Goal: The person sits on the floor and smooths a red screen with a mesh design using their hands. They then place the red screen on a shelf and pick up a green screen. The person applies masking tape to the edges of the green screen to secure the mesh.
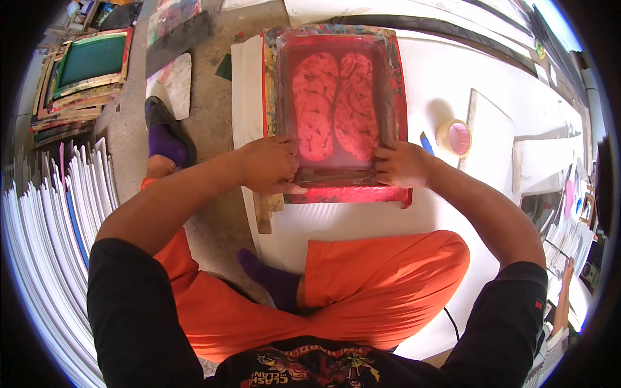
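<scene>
A screen printing frame with paint-stained red edges lies before me on a white sheet. Its pinkish mesh shows two foot-sole shapes side by side, with a wavy pattern in them. Shiny clear film, possibly tape, runs along the frame's inner edges. My left hand is closed at the frame's lower left corner, fingers bent over the inner edge and thumb low on the rim. At the lower right, my right hand has its fingers curled over the side rim. Their fingertips partly cover the film.
Right of the frame, a roll of tape lies near a blue tool, partly behind my right wrist. Stacked frames stand far left, above a row of white sheets. My orange-trousered leg is folded close in front.
</scene>
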Action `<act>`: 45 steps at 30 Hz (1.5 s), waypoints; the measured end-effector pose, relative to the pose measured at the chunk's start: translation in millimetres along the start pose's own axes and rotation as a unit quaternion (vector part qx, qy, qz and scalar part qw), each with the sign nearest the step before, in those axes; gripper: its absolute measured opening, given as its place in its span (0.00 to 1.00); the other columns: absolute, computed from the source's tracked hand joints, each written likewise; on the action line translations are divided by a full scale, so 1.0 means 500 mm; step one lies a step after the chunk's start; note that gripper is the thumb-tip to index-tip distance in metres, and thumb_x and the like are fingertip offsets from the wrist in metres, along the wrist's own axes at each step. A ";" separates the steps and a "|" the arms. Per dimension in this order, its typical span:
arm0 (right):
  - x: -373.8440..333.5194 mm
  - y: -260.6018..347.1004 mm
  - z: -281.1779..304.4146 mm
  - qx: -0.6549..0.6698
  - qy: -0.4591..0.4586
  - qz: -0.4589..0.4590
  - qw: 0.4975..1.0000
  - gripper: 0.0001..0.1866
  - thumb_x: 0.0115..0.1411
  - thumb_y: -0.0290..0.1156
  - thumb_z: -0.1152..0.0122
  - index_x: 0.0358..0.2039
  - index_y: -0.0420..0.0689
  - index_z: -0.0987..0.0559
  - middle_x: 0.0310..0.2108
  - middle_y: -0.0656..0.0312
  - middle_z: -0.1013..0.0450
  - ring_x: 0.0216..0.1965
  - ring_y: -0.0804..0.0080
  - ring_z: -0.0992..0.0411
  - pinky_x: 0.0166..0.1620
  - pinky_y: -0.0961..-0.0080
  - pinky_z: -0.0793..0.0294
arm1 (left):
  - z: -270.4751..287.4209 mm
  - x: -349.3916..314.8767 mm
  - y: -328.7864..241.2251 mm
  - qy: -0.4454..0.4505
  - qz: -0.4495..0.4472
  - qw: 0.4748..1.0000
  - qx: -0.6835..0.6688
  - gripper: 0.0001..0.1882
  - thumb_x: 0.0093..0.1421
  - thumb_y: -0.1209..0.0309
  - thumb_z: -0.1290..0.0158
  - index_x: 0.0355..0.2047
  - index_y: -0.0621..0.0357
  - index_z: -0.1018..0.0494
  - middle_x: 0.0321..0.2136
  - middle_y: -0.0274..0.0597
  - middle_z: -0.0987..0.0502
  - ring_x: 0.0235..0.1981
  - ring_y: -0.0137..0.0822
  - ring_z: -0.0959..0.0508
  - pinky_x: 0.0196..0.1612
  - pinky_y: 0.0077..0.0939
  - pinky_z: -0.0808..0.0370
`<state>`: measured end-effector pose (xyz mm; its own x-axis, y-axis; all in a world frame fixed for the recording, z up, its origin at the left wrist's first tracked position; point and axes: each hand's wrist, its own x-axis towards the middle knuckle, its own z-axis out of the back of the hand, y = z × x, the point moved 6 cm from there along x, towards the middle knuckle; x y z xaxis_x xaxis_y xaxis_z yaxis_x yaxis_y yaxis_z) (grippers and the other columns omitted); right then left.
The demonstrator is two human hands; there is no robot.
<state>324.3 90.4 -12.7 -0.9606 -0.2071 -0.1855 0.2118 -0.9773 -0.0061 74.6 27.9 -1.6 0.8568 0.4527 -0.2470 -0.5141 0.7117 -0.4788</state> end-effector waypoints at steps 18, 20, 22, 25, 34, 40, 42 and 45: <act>0.012 0.005 0.017 -0.006 0.009 -0.013 1.000 0.06 0.58 0.41 0.38 0.31 0.62 0.14 0.34 0.80 0.21 0.49 0.73 0.28 0.62 0.66 0.33 | -0.022 0.050 -0.055 0.027 0.091 0.991 0.091 0.45 0.58 0.27 0.51 0.64 0.45 0.25 0.44 0.42 0.20 0.53 0.44 0.26 0.67 0.45 0.38; 0.013 0.006 0.016 0.003 0.006 -0.021 1.000 0.06 0.57 0.42 0.38 0.30 0.62 0.14 0.34 0.79 0.21 0.49 0.73 0.28 0.62 0.66 0.33 | -0.022 0.055 -0.077 -0.077 0.105 0.987 0.091 0.46 0.55 0.31 0.43 0.63 0.52 0.25 0.43 0.42 0.22 0.53 0.44 0.26 0.63 0.44 0.33; 0.010 0.007 0.016 -0.015 -0.017 -0.021 1.000 0.04 0.53 0.41 0.36 0.26 0.61 0.15 0.32 0.78 0.23 0.48 0.72 0.29 0.61 0.66 0.31 | -0.039 0.088 -0.099 -0.171 0.151 0.974 0.015 0.42 0.53 0.37 0.37 0.58 0.57 0.23 0.45 0.45 0.23 0.52 0.47 0.25 0.61 0.45 0.30; 0.002 0.007 0.006 -0.007 -0.042 -0.029 0.999 0.03 0.51 0.40 0.35 0.24 0.60 0.15 0.30 0.78 0.24 0.48 0.72 0.29 0.62 0.67 0.30 | -0.079 0.157 -0.135 -0.218 0.202 0.954 -0.047 0.37 0.52 0.44 0.33 0.52 0.61 0.21 0.47 0.47 0.24 0.51 0.48 0.25 0.57 0.44 0.26; -0.010 -0.001 0.007 0.012 -0.052 -0.019 0.998 0.04 0.53 0.38 0.37 0.24 0.58 0.16 0.32 0.78 0.21 0.48 0.73 0.28 0.56 0.70 0.30 | -0.107 0.189 -0.149 -0.182 0.242 0.952 -0.038 0.29 0.54 0.50 0.34 0.47 0.61 0.20 0.45 0.43 0.24 0.49 0.46 0.24 0.49 0.43 0.21; -0.005 0.005 0.015 0.012 -0.033 -0.026 0.999 0.04 0.54 0.38 0.37 0.26 0.58 0.16 0.32 0.77 0.22 0.48 0.73 0.28 0.57 0.70 0.29 | -0.102 0.187 -0.149 -0.175 0.246 0.952 -0.043 0.28 0.53 0.52 0.33 0.45 0.61 0.20 0.44 0.42 0.24 0.46 0.45 0.23 0.46 0.42 0.19; -0.006 0.008 0.019 0.025 -0.040 -0.057 0.997 0.04 0.54 0.37 0.37 0.26 0.56 0.17 0.30 0.76 0.23 0.47 0.72 0.28 0.59 0.68 0.29 | -0.100 0.186 -0.149 -0.192 0.243 0.950 -0.044 0.28 0.53 0.52 0.33 0.45 0.61 0.20 0.44 0.42 0.24 0.45 0.45 0.23 0.45 0.42 0.18; -0.010 0.018 0.035 0.021 -0.103 -0.093 0.990 0.04 0.52 0.35 0.37 0.24 0.52 0.19 0.28 0.72 0.26 0.42 0.71 0.28 0.60 0.63 0.27 | -0.097 0.182 -0.148 -0.231 0.236 0.942 -0.055 0.28 0.53 0.52 0.33 0.45 0.62 0.21 0.44 0.42 0.24 0.45 0.46 0.23 0.45 0.43 0.19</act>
<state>328.0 81.8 5.5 -0.9995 -0.0249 0.0194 0.0253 -0.9995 0.0204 192.5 -9.6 -29.4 0.4105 0.9089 -0.0730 -0.8045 0.3233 -0.4982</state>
